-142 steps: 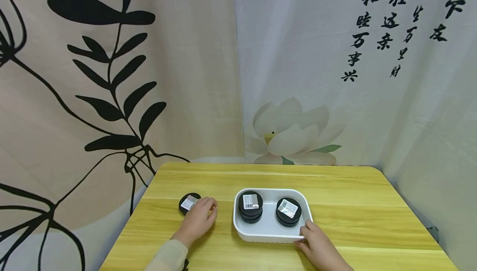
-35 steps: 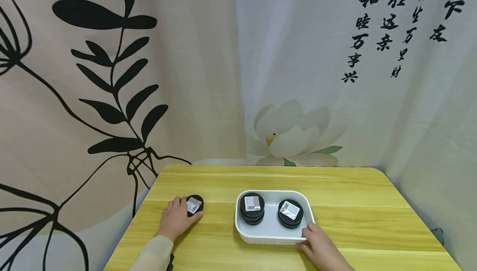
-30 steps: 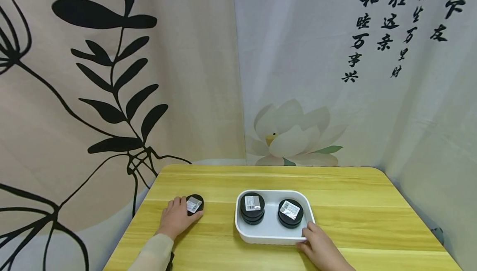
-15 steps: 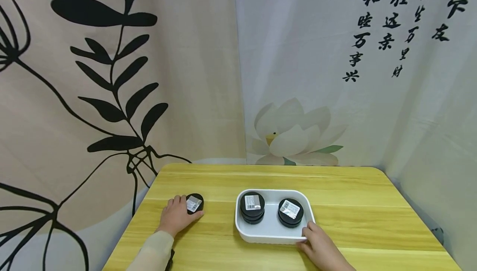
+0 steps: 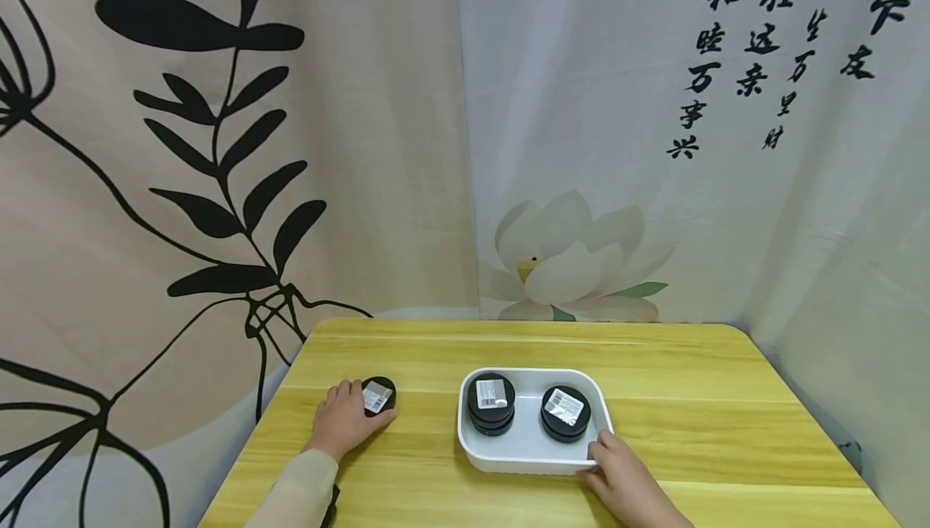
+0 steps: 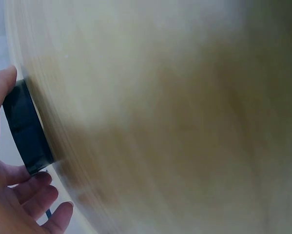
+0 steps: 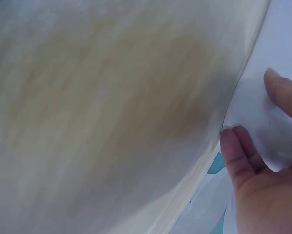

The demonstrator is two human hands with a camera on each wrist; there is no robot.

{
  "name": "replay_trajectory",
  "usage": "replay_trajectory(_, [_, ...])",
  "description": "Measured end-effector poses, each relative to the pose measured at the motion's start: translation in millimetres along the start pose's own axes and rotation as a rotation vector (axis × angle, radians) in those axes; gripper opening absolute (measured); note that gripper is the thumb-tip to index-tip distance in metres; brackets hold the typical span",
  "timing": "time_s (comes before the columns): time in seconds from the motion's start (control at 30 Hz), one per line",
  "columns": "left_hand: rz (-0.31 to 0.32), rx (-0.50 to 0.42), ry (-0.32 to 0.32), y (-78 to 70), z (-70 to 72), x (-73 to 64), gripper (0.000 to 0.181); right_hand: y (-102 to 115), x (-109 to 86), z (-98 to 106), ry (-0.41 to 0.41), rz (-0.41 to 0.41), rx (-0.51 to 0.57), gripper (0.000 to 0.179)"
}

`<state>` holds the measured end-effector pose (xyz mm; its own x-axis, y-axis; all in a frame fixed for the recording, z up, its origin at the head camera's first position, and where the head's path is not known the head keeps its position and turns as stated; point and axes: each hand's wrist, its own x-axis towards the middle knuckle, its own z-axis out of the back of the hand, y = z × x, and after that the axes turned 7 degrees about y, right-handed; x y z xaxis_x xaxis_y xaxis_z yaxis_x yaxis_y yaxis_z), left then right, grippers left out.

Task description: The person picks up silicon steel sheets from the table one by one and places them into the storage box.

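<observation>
My left hand (image 5: 343, 421) lies on the table's left part and holds a flat round black container (image 5: 379, 396) with a white barcode label on top. In the left wrist view, the thumb and fingers span the dark side of this container (image 6: 26, 126). My right hand (image 5: 630, 481) pinches the near right corner of a white tray (image 5: 529, 465), thumb over the rim. Inside the tray stand two stacks of similar black containers, a left stack (image 5: 491, 405) and a slightly lower right stack (image 5: 565, 415). The right wrist view shows the thumb and fingers (image 7: 236, 151) against the tray's white wall.
The wooden table (image 5: 697, 399) has a far edge close to a printed curtain (image 5: 392, 148) and a slanted left edge. Bare wood lies between the left container and the tray, and to the tray's right.
Since the earliest frame, my left hand has moved from the container's right side to its left and taken hold. The container sits slightly further right. Over the last second nothing visibly moves.
</observation>
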<state>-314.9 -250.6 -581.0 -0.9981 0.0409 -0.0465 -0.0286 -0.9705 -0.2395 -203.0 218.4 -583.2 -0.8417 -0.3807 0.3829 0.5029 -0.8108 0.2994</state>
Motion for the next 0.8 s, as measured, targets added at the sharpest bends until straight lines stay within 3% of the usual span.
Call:
replay_trajectory(0.37, [0.009, 0.004, -0.003, -0.4, 0.3, 0.9, 0.110, -0.4, 1.3, 2.0, 0.014, 0.004, 0.009, 0.031])
replay_trajectory(0.8, [-0.015, 0.009, -0.052, -5.7, -0.5, -1.8, 0.108, -1.2, -0.3, -1.4, -0.019, 0.036, 0.002, 0.031])
